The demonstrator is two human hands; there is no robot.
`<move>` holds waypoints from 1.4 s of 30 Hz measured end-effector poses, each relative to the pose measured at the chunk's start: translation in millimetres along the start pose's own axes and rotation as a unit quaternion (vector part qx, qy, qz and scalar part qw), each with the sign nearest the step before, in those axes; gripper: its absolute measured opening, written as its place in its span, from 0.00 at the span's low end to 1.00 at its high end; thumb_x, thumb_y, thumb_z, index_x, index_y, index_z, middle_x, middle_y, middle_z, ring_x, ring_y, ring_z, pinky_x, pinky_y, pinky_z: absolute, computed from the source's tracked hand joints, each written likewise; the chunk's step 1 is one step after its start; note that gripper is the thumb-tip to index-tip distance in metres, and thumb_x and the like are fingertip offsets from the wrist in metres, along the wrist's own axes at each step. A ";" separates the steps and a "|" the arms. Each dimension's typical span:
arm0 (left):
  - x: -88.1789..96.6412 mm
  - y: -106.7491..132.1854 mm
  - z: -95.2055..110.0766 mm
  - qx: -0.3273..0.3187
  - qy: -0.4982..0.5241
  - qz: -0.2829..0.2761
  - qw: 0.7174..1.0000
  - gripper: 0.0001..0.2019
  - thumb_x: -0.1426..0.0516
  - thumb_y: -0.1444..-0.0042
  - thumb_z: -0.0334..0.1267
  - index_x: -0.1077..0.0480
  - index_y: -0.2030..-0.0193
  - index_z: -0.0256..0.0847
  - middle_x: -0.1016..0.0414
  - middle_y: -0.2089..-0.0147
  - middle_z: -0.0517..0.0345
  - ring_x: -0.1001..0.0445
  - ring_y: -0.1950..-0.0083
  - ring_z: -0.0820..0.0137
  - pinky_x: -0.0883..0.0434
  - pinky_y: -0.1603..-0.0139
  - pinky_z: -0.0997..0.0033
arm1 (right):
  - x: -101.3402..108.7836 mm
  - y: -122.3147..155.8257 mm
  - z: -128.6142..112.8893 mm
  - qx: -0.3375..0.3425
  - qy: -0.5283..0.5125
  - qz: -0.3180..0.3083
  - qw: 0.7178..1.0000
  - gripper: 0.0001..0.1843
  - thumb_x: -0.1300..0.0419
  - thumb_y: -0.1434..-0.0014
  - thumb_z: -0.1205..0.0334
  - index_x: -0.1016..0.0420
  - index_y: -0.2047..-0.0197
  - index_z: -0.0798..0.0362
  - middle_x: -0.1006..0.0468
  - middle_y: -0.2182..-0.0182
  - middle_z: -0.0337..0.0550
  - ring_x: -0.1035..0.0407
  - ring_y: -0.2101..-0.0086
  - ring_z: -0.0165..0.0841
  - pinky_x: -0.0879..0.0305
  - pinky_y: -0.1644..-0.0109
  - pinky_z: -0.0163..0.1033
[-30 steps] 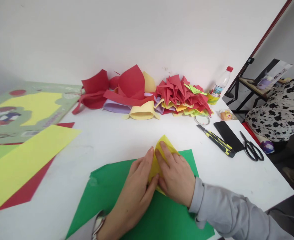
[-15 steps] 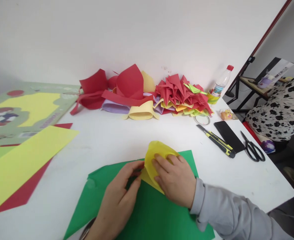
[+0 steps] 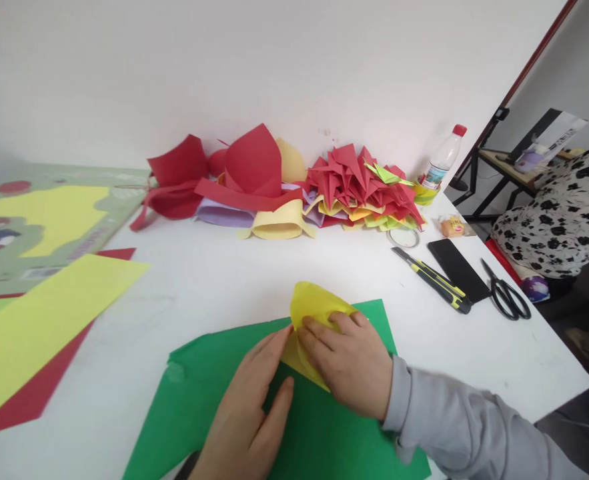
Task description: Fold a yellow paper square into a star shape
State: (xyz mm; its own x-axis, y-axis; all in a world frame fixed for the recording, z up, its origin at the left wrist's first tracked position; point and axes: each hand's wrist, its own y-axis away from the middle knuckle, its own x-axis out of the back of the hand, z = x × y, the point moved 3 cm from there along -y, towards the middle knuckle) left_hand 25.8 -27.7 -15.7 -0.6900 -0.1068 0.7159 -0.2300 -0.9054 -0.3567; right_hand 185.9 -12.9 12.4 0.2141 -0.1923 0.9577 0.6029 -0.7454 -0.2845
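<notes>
A folded piece of yellow paper (image 3: pixel 319 300) lies over a large green sheet (image 3: pixel 349 440), its upper layer curling up. My right hand (image 3: pixel 349 360), in a grey sleeve, presses on that upper layer with bent fingers, some of their tips hidden in the fold. At the paper's left corner, my left hand (image 3: pixel 254 400) touches the edge with outstretched fingertips. Its thumb stands apart from the fingers, over the green sheet.
Right on the table are a utility knife (image 3: pixel 431 280), a black slab (image 3: pixel 459 270), scissors (image 3: pixel 507 293) and a tape roll (image 3: pixel 403 237). Red folded paper (image 3: pixel 359 180) and a bottle (image 3: pixel 443 160) stand by the wall. Left lie yellow sheets (image 3: pixel 49 327). A person in a patterned garment (image 3: pixel 559 213) is at right.
My left thumb has moved away from the paper's corner and the left fingers have straightened. My right hand keeps pressing the yellow paper. The view has shifted slightly.
</notes>
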 end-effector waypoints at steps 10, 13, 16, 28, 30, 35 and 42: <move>-5.8 -3.8 5.4 -0.078 -0.073 -0.005 0.994 0.22 0.54 0.36 0.35 0.41 0.35 0.42 0.27 0.41 0.48 0.29 0.40 0.57 0.25 0.44 0.54 | 4.3 -2.1 1.2 -0.003 0.001 -0.028 1.000 0.16 0.45 0.35 0.64 0.30 0.46 0.56 0.28 0.42 0.51 0.36 0.56 0.42 0.38 0.58 0.48; -7.6 -4.7 10.3 -0.109 -0.099 -0.023 0.989 0.27 0.54 0.37 0.33 0.46 0.31 0.40 0.30 0.38 0.46 0.32 0.37 0.56 0.27 0.43 0.53 | 4.4 -2.0 1.1 0.002 0.001 -0.026 1.000 0.13 0.45 0.36 0.65 0.27 0.50 0.56 0.27 0.43 0.49 0.36 0.56 0.42 0.37 0.57 0.49; -9.3 -5.9 13.7 -0.148 -0.139 -0.021 0.979 0.27 0.54 0.38 0.33 0.46 0.31 0.35 0.31 0.37 0.43 0.32 0.37 0.54 0.28 0.43 0.52 | 5.2 -1.5 2.5 -0.005 -0.015 -0.025 1.000 0.12 0.44 0.36 0.65 0.27 0.51 0.56 0.23 0.49 0.50 0.35 0.55 0.42 0.36 0.56 0.48; -2.7 -14.0 16.3 -0.203 -0.189 -0.014 0.961 0.19 0.51 0.38 0.36 0.29 0.45 0.32 0.23 0.46 0.43 0.28 0.44 0.52 0.28 0.48 0.52 | 10.1 0.7 6.4 0.021 -0.034 0.092 0.995 0.13 0.49 0.38 0.73 0.25 0.69 0.58 0.22 0.64 0.54 0.29 0.62 0.38 0.30 0.50 0.43; -1.6 -15.3 17.3 -0.212 -0.191 -0.013 0.958 0.18 0.51 0.38 0.36 0.29 0.46 0.32 0.22 0.47 0.43 0.28 0.45 0.52 0.27 0.48 0.53 | 11.7 1.1 4.7 0.017 -0.031 0.115 0.993 0.14 0.50 0.37 0.73 0.26 0.70 0.56 0.22 0.65 0.54 0.29 0.63 0.38 0.29 0.53 0.44; -2.3 -15.7 17.5 -0.234 -0.206 -0.021 0.950 0.18 0.53 0.37 0.35 0.28 0.47 0.28 0.23 0.47 0.39 0.27 0.45 0.53 0.26 0.48 0.53 | 15.5 1.0 6.5 -0.017 -0.092 0.120 0.988 0.13 0.51 0.34 0.68 0.26 0.64 0.57 0.21 0.60 0.54 0.28 0.59 0.39 0.28 0.52 0.45; -12.5 -14.0 15.8 -0.255 -0.213 -0.039 0.942 0.18 0.53 0.38 0.32 0.27 0.48 0.29 0.25 0.44 0.36 0.27 0.42 0.52 0.28 0.43 0.52 | 12.3 -5.5 7.6 -0.090 -0.140 0.100 0.981 0.12 0.51 0.34 0.63 0.26 0.58 0.56 0.20 0.64 0.51 0.27 0.62 0.39 0.29 0.57 0.44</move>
State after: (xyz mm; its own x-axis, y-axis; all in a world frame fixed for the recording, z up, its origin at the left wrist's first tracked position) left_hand 48.5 -20.2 -10.1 -0.3438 -0.3016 0.8893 -0.6432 -0.6143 -0.4570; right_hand 191.0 -6.3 25.4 0.5322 -0.1821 0.8268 0.3870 -0.8163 -0.4289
